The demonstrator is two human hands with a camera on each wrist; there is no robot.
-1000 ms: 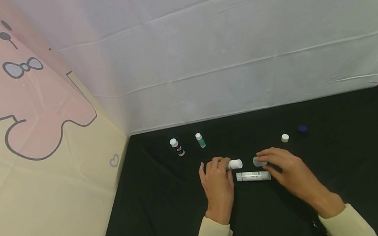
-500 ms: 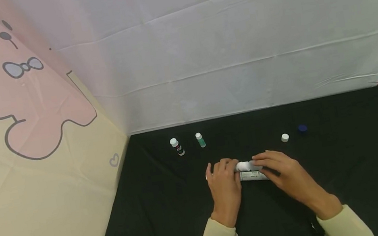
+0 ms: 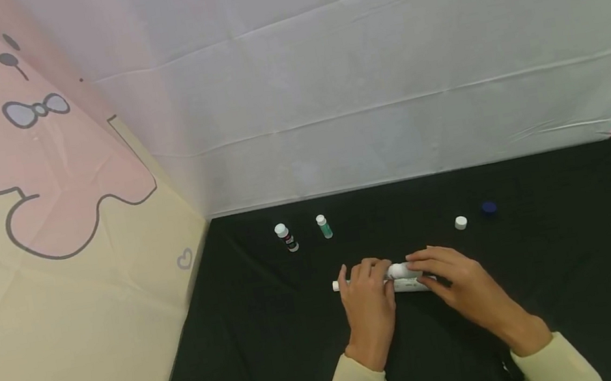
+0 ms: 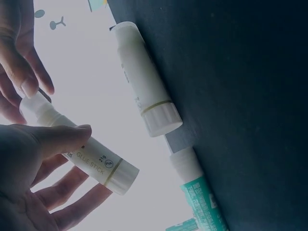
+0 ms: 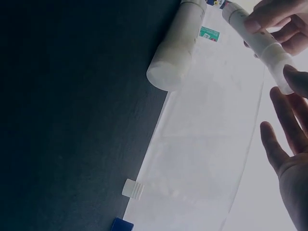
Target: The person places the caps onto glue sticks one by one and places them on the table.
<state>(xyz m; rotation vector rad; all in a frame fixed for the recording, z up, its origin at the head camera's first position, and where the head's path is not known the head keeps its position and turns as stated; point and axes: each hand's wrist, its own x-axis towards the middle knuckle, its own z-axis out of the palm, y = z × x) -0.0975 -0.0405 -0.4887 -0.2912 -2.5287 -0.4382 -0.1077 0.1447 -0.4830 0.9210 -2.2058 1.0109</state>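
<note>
My left hand grips a white glue stick by its barrel, held slanted in the left wrist view. At the other end of that stick, my right hand pinches a translucent cap between thumb and fingers. The cap sits over the stick's end, in line with the barrel. A second white glue stick with its clear cap on lies on the black cloth just below the hands, partly covered by them in the head view.
Toward the back left stand a dark bottle with a white cap and a green glue stick with a white cap. A loose white cap and a dark blue cap lie back right on the black cloth. A pale curtain hangs behind.
My left hand has moved right with the glue stick, closing the gap to the translucent cap in my right hand. The right hand has shifted slightly left, and the cap now meets the stick.
</note>
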